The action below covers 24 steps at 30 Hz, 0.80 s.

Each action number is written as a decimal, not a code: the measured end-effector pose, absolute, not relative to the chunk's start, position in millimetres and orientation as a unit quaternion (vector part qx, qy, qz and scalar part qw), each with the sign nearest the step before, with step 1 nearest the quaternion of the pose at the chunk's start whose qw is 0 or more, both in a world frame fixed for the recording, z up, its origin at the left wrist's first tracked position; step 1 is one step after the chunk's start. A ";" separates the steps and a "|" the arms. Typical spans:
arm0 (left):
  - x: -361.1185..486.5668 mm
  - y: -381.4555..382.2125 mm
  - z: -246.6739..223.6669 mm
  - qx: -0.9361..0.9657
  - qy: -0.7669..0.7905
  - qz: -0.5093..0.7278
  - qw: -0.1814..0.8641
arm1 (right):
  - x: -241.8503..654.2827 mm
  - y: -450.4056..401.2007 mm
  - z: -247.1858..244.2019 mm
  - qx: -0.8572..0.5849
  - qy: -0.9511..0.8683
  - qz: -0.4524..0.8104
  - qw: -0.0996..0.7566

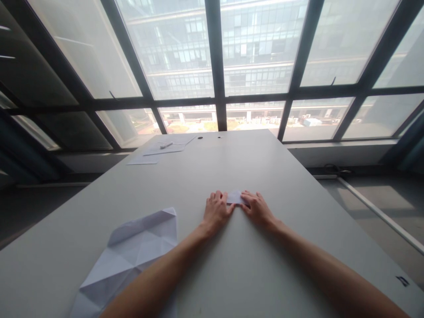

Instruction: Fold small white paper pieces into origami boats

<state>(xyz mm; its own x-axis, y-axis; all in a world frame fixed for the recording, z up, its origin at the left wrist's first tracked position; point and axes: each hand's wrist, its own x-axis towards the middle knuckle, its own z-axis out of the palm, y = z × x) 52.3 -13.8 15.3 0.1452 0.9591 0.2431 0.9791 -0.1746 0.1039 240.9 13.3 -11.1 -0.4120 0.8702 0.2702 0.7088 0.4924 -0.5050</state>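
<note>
A small piece of folded white paper (234,197) lies on the white table between my two hands. My left hand (217,207) grips its left side, fingers bent over it and thumb at the near edge. On the opposite side, my right hand (256,207) holds it the same way, the thumb close to the left one. My fingers cover both ends of the paper. A larger creased sheet of paper (139,247) rests at the near left, partly hidden under my left forearm.
Flat sheets of paper (142,159) lie at the far left of the table (265,163), with a small white stick-like item (166,145) on them. Two small holes are near the far edge. A dark sticker (403,281) marks the right corner. Large windows stand beyond.
</note>
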 end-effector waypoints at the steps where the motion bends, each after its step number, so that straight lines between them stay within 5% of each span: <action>1: 51.5 -12.8 16.0 -0.757 -0.639 -0.129 0.037 | 241.4 13.2 -10.8 -0.473 -0.825 0.163 0.262; 24: 38.8 -6.7 16.2 -0.788 -0.581 -0.203 -0.021 | 243.9 20.4 -9.2 -0.391 -0.747 0.247 0.477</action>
